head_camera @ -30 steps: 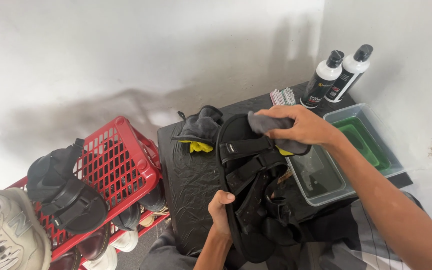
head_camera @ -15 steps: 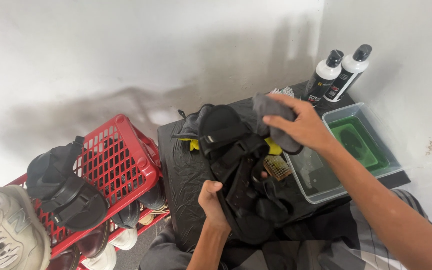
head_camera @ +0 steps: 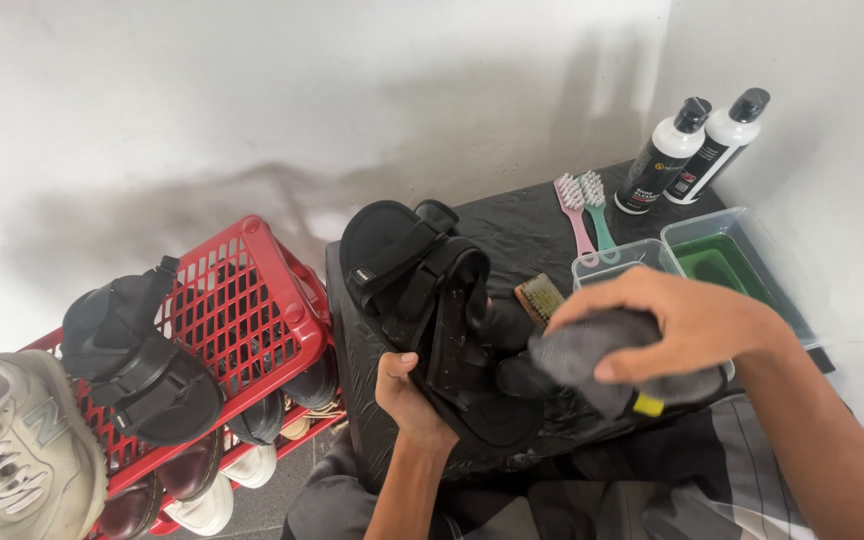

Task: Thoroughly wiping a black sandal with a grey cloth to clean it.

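Observation:
My left hand (head_camera: 410, 392) grips the side of a black strapped sandal (head_camera: 430, 300), which is tilted up over a black-covered low table (head_camera: 522, 225). My right hand (head_camera: 687, 325) is closed on a grey cloth (head_camera: 592, 360) with a yellow edge and presses it against the heel end of the sandal. A wooden brush (head_camera: 539, 299) lies just behind the sandal on the table.
A red plastic crate (head_camera: 242, 310) at the left holds a black sandal (head_camera: 137, 355), with a grey sneaker (head_camera: 12, 450) and more shoes around it. Two white bottles (head_camera: 692, 150), a pink and a green brush (head_camera: 582, 205) and clear tubs (head_camera: 732, 260) stand at the back right by the wall.
The sandal has been turned and swung left in my left hand. My right hand has come down with the cloth from the toe end to the heel end, uncovering the two small brushes.

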